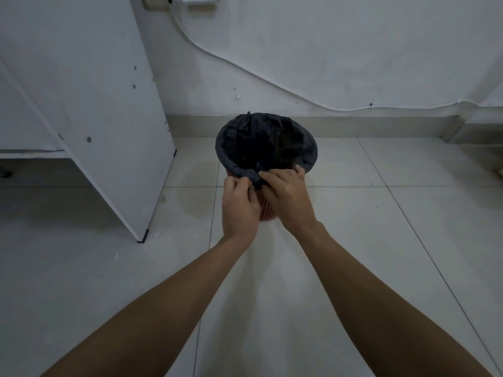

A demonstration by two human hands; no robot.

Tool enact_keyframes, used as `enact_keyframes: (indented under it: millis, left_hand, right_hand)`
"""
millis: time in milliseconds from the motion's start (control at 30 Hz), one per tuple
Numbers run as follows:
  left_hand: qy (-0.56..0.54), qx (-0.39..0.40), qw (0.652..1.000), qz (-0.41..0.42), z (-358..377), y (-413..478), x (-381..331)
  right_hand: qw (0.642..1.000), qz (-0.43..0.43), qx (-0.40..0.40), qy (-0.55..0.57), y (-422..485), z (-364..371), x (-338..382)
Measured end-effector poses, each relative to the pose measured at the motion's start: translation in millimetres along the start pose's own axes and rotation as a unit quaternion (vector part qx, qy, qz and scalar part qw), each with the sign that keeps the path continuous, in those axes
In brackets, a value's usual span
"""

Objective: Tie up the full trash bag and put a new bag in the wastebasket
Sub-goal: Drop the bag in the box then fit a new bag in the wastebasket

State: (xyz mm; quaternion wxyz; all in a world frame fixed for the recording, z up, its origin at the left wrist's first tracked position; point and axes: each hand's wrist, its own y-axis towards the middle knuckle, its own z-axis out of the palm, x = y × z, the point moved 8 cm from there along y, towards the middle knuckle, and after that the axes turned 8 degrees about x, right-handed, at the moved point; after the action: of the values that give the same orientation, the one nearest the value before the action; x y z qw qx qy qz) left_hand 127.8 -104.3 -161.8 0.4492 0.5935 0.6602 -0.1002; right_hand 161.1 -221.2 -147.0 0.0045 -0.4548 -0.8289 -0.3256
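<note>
A small red perforated wastebasket (266,206) stands on the tiled floor near the wall. A black trash bag (253,137) lines it, with its edge folded over the rim. The inside of the bag is dark and I cannot tell what it holds. My left hand (239,205) pinches the bag's folded edge at the near side of the rim. Right beside it, my right hand (285,197) grips the same near edge, its fingers curled over the rim.
A white cabinet panel (109,118) stands on the floor to the left of the basket, with a low shelf (30,153) behind it. A white cable (272,77) runs along the wall behind. Pale floor tiles (381,213) spread to the right and toward me.
</note>
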Motion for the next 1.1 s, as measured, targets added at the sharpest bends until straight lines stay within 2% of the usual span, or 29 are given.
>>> enact_keyframes:
  millis: [100, 233, 400, 600, 733, 833, 900, 1100]
  left_hand:
    - [0.032, 0.014, 0.998, 0.048, -5, -1, -5]
    - [0.082, 0.06, 0.99, 0.1, -6, 1, -10]
    - [0.147, 0.081, 0.972, 0.165, -7, 5, -14]
    - [0.196, 0.092, 0.941, 0.261, -5, -2, -16]
    - [0.246, 0.092, 0.921, 0.288, -1, -2, -12]
    - [0.284, 0.058, 0.906, 0.308, -4, -2, -13]
    - [0.299, 0.035, 0.905, 0.301, -8, 0, -11]
    - [0.296, 0.066, 0.894, 0.33, -6, 2, -8]
  right_hand:
    - [1.0, 0.014, 0.014, 0.007, 2, 2, 2]
    - [1.0, -0.011, 0.0, -0.013, -1, 0, 10]
    - [0.999, -0.021, 0.045, -0.003, 3, 4, 11]
    - [0.998, -0.002, 0.058, -0.013, 14, 10, 14]
    - [0.998, 0.017, 0.034, 0.052, 17, 7, 11]
    - [0.997, 0.014, 0.005, 0.073, 13, 5, 11]
    - [0.998, 0.012, -0.018, 0.065, 9, 3, 11]
    - [0.994, -0.007, -0.107, -0.007, -8, 3, 9]
